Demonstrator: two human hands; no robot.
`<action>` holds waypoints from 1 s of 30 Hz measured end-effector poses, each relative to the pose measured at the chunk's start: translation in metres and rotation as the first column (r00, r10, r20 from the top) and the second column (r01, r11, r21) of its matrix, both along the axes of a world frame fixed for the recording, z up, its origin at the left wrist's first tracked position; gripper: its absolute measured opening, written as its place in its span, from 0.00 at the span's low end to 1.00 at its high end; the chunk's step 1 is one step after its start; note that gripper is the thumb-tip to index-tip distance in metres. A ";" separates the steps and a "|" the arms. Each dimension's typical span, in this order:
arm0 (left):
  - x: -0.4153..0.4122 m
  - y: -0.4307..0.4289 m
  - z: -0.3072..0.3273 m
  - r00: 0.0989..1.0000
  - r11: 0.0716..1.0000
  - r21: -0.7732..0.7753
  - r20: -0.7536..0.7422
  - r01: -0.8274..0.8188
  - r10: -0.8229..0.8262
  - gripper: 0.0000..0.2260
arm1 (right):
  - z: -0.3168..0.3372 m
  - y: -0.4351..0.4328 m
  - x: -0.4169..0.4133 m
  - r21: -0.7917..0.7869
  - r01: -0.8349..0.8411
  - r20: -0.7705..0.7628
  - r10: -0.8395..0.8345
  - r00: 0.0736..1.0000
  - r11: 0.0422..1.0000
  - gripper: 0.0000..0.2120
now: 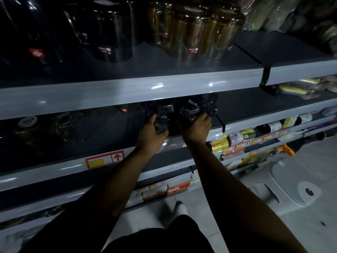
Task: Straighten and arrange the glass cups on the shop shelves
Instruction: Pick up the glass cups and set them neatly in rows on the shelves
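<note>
Arranging looks partway done: left hand curls its fingers round one dark glass cup, right hand round a second dark cup, both on the middle shelf, amber cups above already grouped.

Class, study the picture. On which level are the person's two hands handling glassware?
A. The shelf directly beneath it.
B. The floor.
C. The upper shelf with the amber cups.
A: the left hand and right hand both reach in under the upper shelf and grip dark glass cups on the level below, while the amber cups stand above them.
</note>
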State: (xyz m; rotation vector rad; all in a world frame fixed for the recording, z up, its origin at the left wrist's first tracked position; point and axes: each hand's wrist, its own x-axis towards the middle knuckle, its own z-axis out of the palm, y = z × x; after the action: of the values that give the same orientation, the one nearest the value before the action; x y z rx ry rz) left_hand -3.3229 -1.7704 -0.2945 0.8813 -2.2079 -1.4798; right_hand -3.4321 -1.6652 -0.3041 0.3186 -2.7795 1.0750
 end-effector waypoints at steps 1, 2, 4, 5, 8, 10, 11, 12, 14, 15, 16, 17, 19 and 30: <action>0.000 -0.001 0.000 1.000 1.000 0.006 0.001 0.002 -0.002 0.33 | -0.001 0.005 -0.001 -0.045 -0.020 -0.001 0.020 1.000 0.999 0.41; 0.000 -0.002 -0.001 1.000 1.000 0.013 -0.003 0.000 0.001 0.32 | -0.002 0.010 -0.001 -0.096 -0.040 -0.004 0.040 0.999 0.995 0.38; -0.001 -0.004 -0.002 1.000 0.999 0.036 -0.028 -0.008 0.009 0.32 | -0.002 0.019 -0.001 -0.185 -0.069 -0.009 0.069 0.998 0.980 0.34; -0.002 -0.004 -0.002 0.999 0.999 0.050 -0.039 -0.011 0.012 0.32 | -0.002 0.021 -0.001 -0.211 -0.073 -0.008 0.073 0.997 0.975 0.32; -0.004 -0.005 -0.001 0.998 0.996 0.083 -0.058 -0.020 0.025 0.31 | 0.002 0.018 -0.001 -0.251 -0.065 0.021 0.073 0.997 0.966 0.30; -0.004 -0.006 -0.001 0.997 0.995 0.099 -0.069 -0.025 0.032 0.30 | 0.003 0.012 -0.004 -0.255 -0.060 0.029 0.070 0.997 0.965 0.31; -0.004 -0.006 -0.001 0.997 0.994 0.105 -0.071 -0.028 0.035 0.30 | 0.005 0.009 -0.004 -0.252 -0.060 0.033 0.071 0.997 0.966 0.32; -0.004 -0.007 -0.001 0.996 0.994 0.109 -0.074 -0.031 0.039 0.30 | 0.006 0.006 -0.005 -0.251 -0.062 0.031 0.072 0.997 0.966 0.33; -0.004 -0.010 -0.002 0.996 0.993 0.114 -0.075 -0.031 0.040 0.30 | 0.006 0.003 -0.007 -0.247 -0.061 0.032 0.071 0.997 0.967 0.33; -0.005 -0.011 -0.002 0.996 0.992 0.119 -0.075 -0.030 0.039 0.30 | 0.005 0.002 -0.008 -0.243 -0.054 0.040 0.066 0.997 0.968 0.31; -0.006 -0.012 -0.002 0.996 0.991 0.127 -0.077 -0.031 0.041 0.30 | 0.005 0.002 -0.009 -0.233 -0.049 0.049 0.062 0.997 0.971 0.27; -0.006 -0.013 -0.002 0.996 0.990 0.135 -0.078 -0.034 0.045 0.30 | 0.004 0.002 -0.010 -0.230 -0.051 0.053 0.065 0.996 0.972 0.24; -0.006 -0.014 -0.003 0.995 0.989 0.141 -0.082 -0.038 0.050 0.29 | 0.004 0.003 -0.012 -0.231 -0.072 0.056 0.087 0.995 0.970 0.20; -0.001 -0.010 0.002 0.993 0.993 0.115 -0.102 -0.041 0.053 0.26 | 0.010 0.014 -0.010 -0.222 -0.197 0.031 0.208 0.978 0.955 0.18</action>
State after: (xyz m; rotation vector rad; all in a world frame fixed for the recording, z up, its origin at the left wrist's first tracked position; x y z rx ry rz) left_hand -3.3243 -1.7802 -0.2929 0.8635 -2.0318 -1.6033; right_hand -3.4420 -1.6509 -0.2938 0.5643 -2.6845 1.4411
